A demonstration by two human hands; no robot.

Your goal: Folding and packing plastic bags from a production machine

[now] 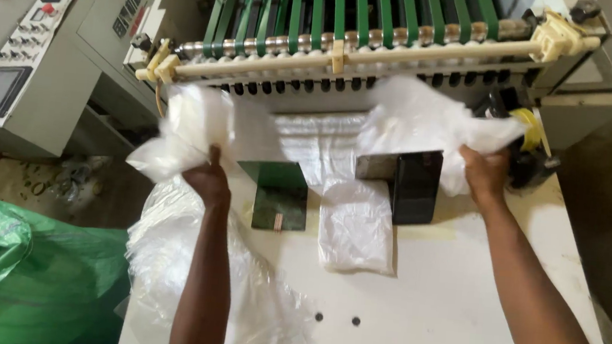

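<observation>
- Your left hand [208, 177] is closed on a bunch of thin, white, half-transparent plastic bags [190, 127]. The bunch is crumpled and blurred, at the left edge of the white table [458, 299].
- Your right hand [487, 174] is closed on a second bunch of plastic bags [431, 117], also white and wrinkled, just below the green belts [351, 12] of the machine.
- Each bunch is spread mostly sideways, its long axis running left to right along the machine's front. The left one hangs down toward the outer left.
- Between your hands, one flat stack of bags [357, 225] lies on the table. Its long axis points away from you, toward the machine.
- A green plate [278, 192] stands left of this stack and a black plate [415, 186] stands right of it.
- A green sack [5, 270] is at the lower left.
</observation>
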